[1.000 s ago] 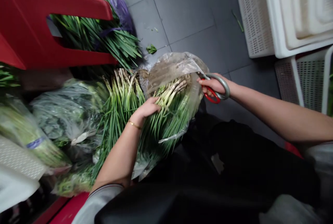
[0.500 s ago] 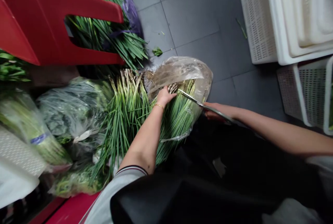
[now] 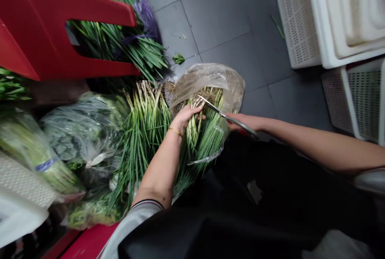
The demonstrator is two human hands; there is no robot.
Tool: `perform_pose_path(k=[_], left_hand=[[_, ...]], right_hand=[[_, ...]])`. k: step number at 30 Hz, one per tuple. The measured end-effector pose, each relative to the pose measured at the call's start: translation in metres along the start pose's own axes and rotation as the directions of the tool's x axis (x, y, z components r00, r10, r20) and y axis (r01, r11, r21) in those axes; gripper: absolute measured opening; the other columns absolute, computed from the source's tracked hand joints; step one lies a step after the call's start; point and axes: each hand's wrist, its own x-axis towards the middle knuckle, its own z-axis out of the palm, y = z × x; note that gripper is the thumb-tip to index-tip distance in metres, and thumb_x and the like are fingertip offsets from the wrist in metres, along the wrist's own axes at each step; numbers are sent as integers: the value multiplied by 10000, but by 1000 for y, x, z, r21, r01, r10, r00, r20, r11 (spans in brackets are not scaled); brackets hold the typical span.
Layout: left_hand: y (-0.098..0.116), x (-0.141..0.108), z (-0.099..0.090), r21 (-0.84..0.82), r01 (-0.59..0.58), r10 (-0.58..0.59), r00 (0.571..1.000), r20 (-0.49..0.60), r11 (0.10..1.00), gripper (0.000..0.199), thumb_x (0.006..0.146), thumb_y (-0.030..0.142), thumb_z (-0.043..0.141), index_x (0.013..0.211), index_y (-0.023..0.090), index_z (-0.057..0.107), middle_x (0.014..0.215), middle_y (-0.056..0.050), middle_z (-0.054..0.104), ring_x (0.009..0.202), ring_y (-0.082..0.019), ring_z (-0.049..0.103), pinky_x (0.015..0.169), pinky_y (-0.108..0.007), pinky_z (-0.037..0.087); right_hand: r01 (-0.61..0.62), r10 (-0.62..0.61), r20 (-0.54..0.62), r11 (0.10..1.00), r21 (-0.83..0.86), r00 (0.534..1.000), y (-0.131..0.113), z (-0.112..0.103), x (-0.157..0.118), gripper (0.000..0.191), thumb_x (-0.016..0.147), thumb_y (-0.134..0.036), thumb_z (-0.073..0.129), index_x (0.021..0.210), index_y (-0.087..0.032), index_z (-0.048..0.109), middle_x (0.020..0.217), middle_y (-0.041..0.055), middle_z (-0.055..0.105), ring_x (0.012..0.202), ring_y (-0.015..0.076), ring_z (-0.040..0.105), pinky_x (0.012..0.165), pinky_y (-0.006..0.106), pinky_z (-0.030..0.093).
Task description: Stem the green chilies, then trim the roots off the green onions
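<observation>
My left hand (image 3: 187, 115) is closed around a bunch of green onions (image 3: 192, 133), just below their pale root ends. In my right hand (image 3: 237, 121) is a pair of scissors (image 3: 215, 109), its blades reaching across the stalks near the roots. Whether the blades are parted or together I cannot tell. More green onions (image 3: 212, 134) lie under the bunch in a clear plastic bag (image 3: 233, 82), whose mouth is folded back. To the left of my hand, another row of green onions (image 3: 147, 110) is spread with the roots pointing away from me.
A red plastic stool (image 3: 51, 22) stands at upper left, beside long green leaves in a purple bag (image 3: 147, 10). Bagged leafy vegetables (image 3: 81, 126) lie at left. White crates (image 3: 297, 22) are stacked on the right of the grey tiled floor (image 3: 216, 14).
My left hand has drawn the bunch slightly toward me, showing more pale stalks and roots. My right hand and the scissors have shifted a little to the left.
</observation>
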Motion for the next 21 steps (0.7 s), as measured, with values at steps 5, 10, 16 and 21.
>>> perform_pose_path(k=[5, 10, 16, 21], left_hand=[[-9, 10, 8, 48, 0, -5, 994, 113, 999, 396, 653, 423, 808, 796, 120, 598, 624, -40, 631, 502, -144, 600, 491, -255, 481], [-15, 22, 2, 94, -22, 6, 987, 162, 995, 394, 641, 446, 802, 777, 123, 622, 674, -49, 657, 528, -138, 590, 544, -276, 497], [-18, 19, 5, 126, -42, 16, 980, 200, 991, 420, 655, 483, 781, 786, 112, 632, 627, -47, 642, 578, -150, 613, 593, -268, 497], [-17, 10, 23, 161, -101, 67, 977, 205, 982, 392, 637, 478, 784, 731, 140, 609, 603, -12, 606, 535, -132, 554, 616, -284, 482]], right_hand=[[-93, 92, 14, 994, 57, 996, 4, -1, 3, 180, 784, -282, 592, 901, -200, 483, 716, -15, 539, 596, 125, 510, 568, 228, 434], [-136, 130, -80, 987, -81, 988, 7, 3, -3, 193, 805, -253, 564, 975, -183, 506, 688, -14, 554, 545, 108, 487, 548, 214, 401], [-109, 94, -114, 985, -135, 989, 13, 4, -9, 93, 792, -215, 568, 824, -185, 486, 701, 1, 562, 609, 113, 510, 581, 210, 394], [-123, 121, 65, 992, 38, 991, 7, -11, 0, 285, 847, -445, 601, 929, -197, 488, 687, -15, 566, 541, 116, 531, 522, 222, 422]])
